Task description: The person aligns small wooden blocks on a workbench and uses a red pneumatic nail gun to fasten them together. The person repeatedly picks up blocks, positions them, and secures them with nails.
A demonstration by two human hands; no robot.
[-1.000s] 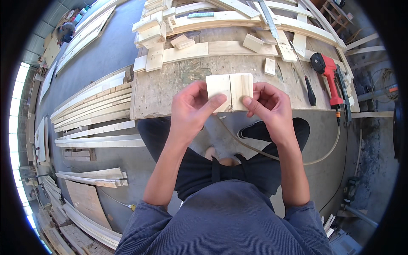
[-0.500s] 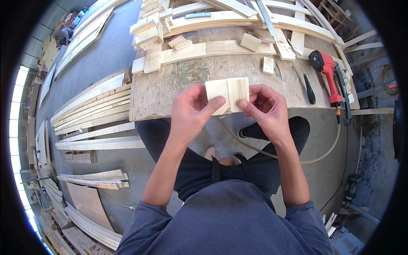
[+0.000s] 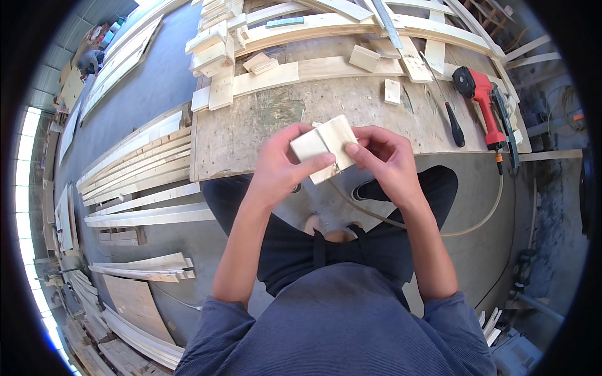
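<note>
To the left of the worn plywood workbench [image 3: 229,139], a stack of long, pale, straight-edged wooden planks [image 3: 138,166] lies on the floor, and at the bench's far left corner stands a pile of short, pale, squared wooden offcuts [image 3: 216,56]. In front of the bench's near edge, overlapping it in view, the bare left hand [image 3: 277,161] pinches the left side of a small, flat, pale rectangular wooden piece [image 3: 325,145], its thumb pressed on the face. The wooden piece is turned askew to the bench edge: its seemingly longer axis rises from near left to far right, and a dark seam crosses it from far left to near right. The bare right hand [image 3: 389,161] pinches its right side, thumb on the near right part, fingers curled behind. Farther right, on the bench, lie a small pale rectangular wooden block [image 3: 392,91], a long thin screwdriver with a black handle [image 3: 455,127], and, near the bench's right end, a red-and-black nail gun [image 3: 486,106].
</note>
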